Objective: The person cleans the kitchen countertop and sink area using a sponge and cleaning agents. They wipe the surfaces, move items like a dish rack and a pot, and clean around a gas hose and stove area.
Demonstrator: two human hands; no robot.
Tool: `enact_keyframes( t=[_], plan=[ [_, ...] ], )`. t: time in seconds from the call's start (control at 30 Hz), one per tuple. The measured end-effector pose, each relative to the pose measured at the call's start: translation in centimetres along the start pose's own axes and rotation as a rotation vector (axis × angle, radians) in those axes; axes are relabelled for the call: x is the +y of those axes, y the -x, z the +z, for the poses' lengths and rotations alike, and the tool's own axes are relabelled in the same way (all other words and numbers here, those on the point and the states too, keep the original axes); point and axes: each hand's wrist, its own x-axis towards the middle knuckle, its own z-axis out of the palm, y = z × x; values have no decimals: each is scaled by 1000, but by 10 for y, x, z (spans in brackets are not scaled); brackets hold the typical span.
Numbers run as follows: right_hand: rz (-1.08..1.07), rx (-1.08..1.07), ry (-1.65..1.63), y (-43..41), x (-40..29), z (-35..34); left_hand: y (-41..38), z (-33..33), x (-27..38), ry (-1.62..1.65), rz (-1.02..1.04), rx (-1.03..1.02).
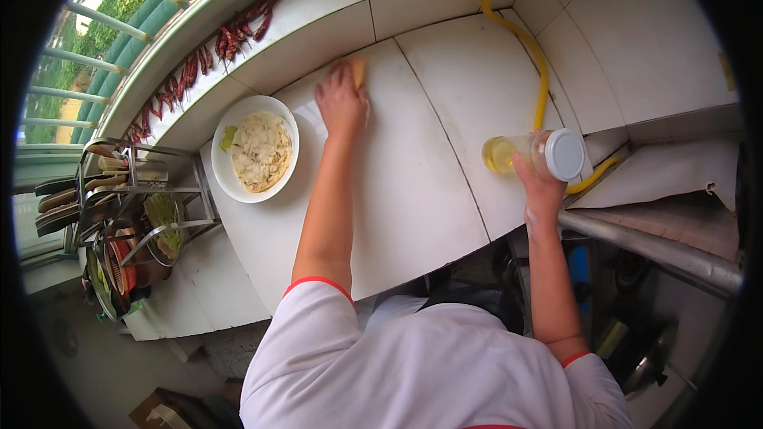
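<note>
My left hand is pressed on the white tiled counter near its back edge, closed over an orange-yellow cloth or sponge that shows beside the fingers. To its left stands a white bowl holding pale, flaky food with a green leaf piece. At the right, my right hand grips a clear jar with a white lid. The jar is tilted on its side, with yellow liquid at its far end. Whether it touches the counter I cannot tell.
Dried red chillies lie along the window ledge. A metal rack with utensils and baskets stands at the left. A yellow hose runs down the right side behind the jar. A metal pipe borders the lower area at right.
</note>
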Motion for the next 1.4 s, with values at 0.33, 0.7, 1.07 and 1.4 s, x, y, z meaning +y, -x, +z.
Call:
enact_keyframes(
  t=[0.33, 0.7, 1.07, 1.4],
  plan=[
    [-5, -108, 24, -38, -40, 48, -28, 59, 86, 379, 329, -43],
    [-150, -300, 59, -84, -30, 165, 103, -73, 47, 237, 266, -395],
    [-207, -344, 249, -73, 5, 267, 158, -139, 28, 225, 221, -536],
    [-166, -401, 248, -81, 16, 264, 125, -85, 104, 452, 508, -563]
  ],
)
